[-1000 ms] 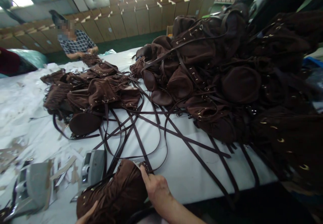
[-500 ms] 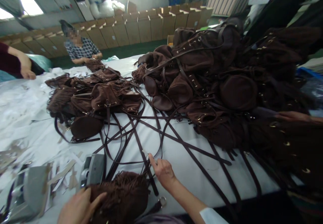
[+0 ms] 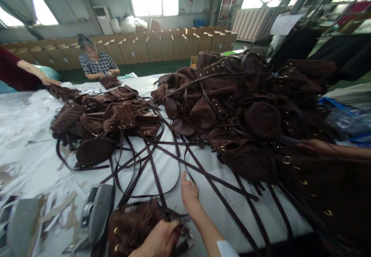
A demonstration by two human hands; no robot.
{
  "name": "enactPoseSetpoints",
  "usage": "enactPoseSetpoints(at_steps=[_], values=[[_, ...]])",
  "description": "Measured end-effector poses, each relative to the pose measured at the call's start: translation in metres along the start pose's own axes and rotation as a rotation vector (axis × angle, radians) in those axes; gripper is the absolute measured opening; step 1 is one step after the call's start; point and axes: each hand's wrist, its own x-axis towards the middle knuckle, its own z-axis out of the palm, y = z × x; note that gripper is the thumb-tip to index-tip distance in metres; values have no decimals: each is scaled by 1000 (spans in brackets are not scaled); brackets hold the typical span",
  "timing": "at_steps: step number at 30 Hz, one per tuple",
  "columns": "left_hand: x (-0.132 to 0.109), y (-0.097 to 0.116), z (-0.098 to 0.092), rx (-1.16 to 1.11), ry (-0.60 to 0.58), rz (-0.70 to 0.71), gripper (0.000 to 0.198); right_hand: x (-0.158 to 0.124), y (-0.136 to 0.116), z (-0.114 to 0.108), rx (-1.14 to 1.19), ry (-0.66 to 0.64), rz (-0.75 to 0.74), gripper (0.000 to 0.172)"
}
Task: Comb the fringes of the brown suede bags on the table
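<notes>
Holds, nearest, a dark brown fringed suede bag with gold eyelets [image 3: 136,220] by its right-hand end in a closed left grip [image 3: 159,237], at the near side of the white-covered bench [image 3: 228,230]. Could twist or sag if carried by that end alone, with most of the weight likely outside the hold. Beside the left grip, a round silver metal ring [image 3: 190,241]; might catch in the fringe. Left of the bag, a grey boxy device with a metal fitting [image 3: 101,206]; could hook the fringe during a leftward swing. Farther out, extends the index finger of the right grip [image 3: 189,193], others curled; cannot tell of anything held inside. Near that fingertip, long flat dark brown straps [image 3: 208,175], crossed and looped; could snag and drag the heaped dark brown bags [image 3: 208,116] beyond. At the far right, a co-worker's hand [image 3: 314,147] against the heap; could tighten any tangle by pulling.
</notes>
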Motion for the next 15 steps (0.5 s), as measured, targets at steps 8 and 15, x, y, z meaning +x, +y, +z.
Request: enactPoseSetpoints(at_steps=[8,15], values=[[-23,-4,-93,-82,326,-65,61,-6,62,-8,96,-34,89,49],[-101,-81,-53,-238,786,-656,76,-99,15,-14,252,184,-248,56]])
